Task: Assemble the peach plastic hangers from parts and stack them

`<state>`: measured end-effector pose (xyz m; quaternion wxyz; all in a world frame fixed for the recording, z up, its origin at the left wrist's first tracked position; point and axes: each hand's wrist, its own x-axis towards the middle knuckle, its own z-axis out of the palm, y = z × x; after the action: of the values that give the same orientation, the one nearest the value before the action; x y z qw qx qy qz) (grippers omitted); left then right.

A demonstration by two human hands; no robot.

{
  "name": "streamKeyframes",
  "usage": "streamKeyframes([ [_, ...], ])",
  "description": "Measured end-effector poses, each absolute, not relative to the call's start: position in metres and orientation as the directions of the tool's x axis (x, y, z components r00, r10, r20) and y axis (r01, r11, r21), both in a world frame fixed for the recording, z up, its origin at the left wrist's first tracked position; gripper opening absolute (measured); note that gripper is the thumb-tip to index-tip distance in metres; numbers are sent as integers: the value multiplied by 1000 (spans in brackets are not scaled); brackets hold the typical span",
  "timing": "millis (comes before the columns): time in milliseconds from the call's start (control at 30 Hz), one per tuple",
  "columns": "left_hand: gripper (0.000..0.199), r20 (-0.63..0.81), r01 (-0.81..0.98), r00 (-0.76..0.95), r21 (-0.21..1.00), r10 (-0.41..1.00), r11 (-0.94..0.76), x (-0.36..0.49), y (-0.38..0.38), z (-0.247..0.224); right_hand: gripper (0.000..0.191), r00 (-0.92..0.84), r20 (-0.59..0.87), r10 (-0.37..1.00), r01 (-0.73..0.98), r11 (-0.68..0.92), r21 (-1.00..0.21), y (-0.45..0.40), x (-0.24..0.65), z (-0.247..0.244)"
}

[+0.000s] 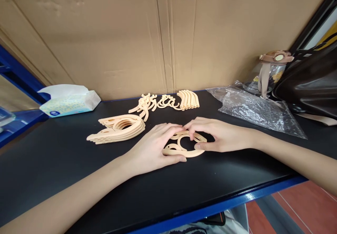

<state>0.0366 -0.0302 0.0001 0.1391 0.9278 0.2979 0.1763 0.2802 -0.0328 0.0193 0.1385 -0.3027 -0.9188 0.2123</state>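
Note:
A beige plastic folding hanger (pixel 191 154), curved into a ring-like shape, lies on the black tabletop between my hands. My left hand (pixel 155 148) grips its left side, the thumb along the near edge and the fingers over the far edge. From the right, my right hand (pixel 223 135) holds the ring with its thumb on the near rim and its fingers bent over the far part. Parts of the hanger are hidden under the fingers. Just left of it is a neat stack of similar beige hanger pieces (pixel 116 135).
Behind my hands lie loose beige hooks (pixel 165 101), a jumbled pile of hook parts (pixel 145 104) and a row of curved bars (pixel 189 99). A tissue pack (pixel 70 102) sits at left. At right are clear plastic bags (pixel 252 109), a bottle (pixel 275 70) and a dark bag (pixel 313 79).

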Motion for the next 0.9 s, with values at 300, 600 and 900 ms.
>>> streamKeyframes([
  [300,56,217,499,772,375,598,-781,37,-34,4,19,-776,84,625,505,694,-513,-34,279,21],
  [600,57,282,562,705,337,650,-756,37,-37,7,35,-593,143,792,593,550,-589,-29,279,12],
  [900,59,380,598,699,157,607,-786,33,-37,13,33,-543,-113,832,412,146,-900,-24,275,14],
])
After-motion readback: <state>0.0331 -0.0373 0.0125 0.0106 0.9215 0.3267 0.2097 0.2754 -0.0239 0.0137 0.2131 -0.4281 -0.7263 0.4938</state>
